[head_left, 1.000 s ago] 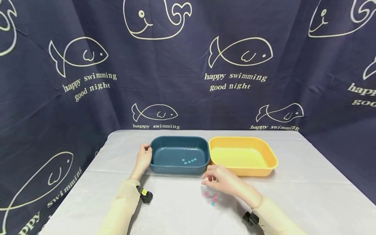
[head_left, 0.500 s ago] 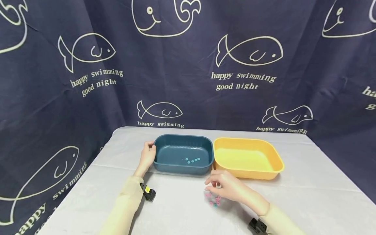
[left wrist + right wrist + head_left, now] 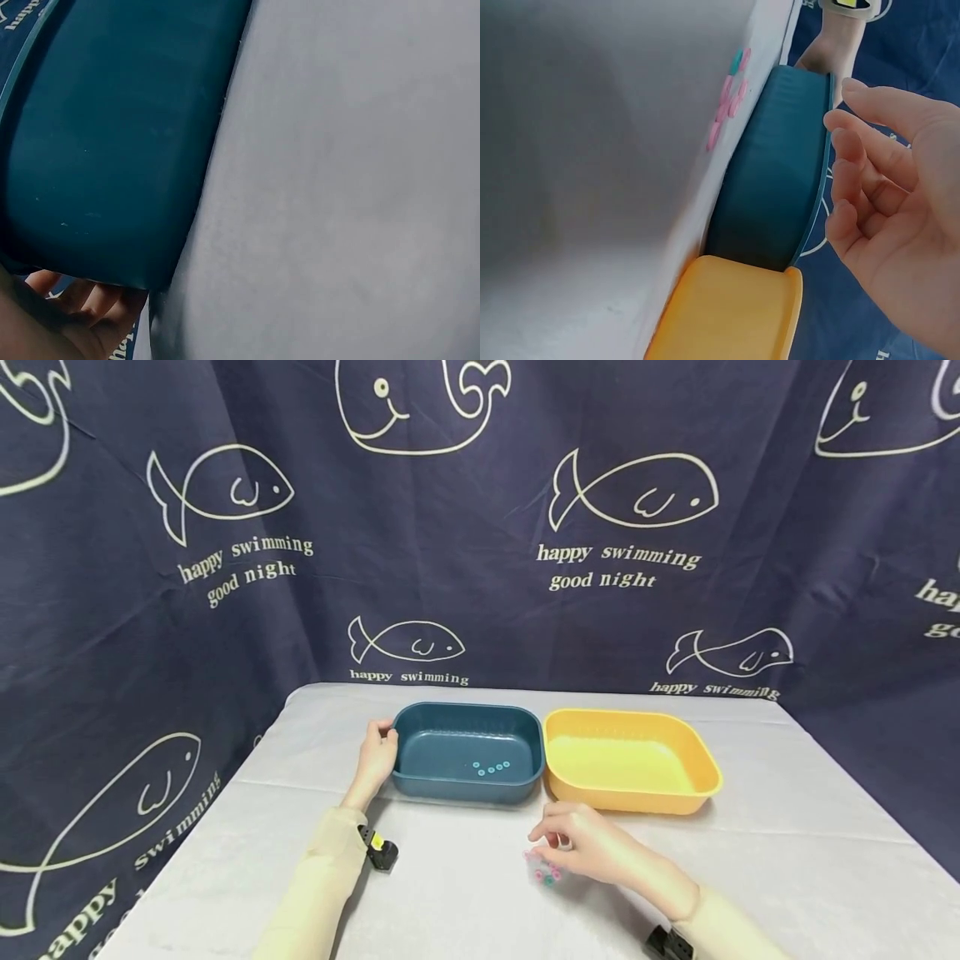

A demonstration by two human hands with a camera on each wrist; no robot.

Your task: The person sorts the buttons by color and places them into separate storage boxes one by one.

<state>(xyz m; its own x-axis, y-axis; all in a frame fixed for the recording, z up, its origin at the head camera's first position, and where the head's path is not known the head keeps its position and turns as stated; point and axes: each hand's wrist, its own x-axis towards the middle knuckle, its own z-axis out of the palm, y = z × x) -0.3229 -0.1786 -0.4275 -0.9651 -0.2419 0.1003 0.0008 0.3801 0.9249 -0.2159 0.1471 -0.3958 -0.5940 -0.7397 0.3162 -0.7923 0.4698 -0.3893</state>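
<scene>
At the left end of the dark blue tub, my left hand holds the end wall, thumb up at the rim. In the left wrist view its bent fingers lie against the tub's end. My right hand hovers over a small cluster of pink discs and one teal disc, partly covering them in the head view. Its fingers are loosely bent, with a gap between thumb and forefinger and nothing seen in it. Several small teal discs with pale centres lie on the blue tub's floor.
A yellow tub stands right against the blue one's right end, with nothing seen inside. Both rest on a white cloth-covered table. Behind hangs a dark blue curtain printed with fish. Each wrist wears a small black camera.
My right hand has drawn back toward me from the tubs and now sits over the pink discs. My left hand stays at the blue tub's end. The head view has shifted slightly.
</scene>
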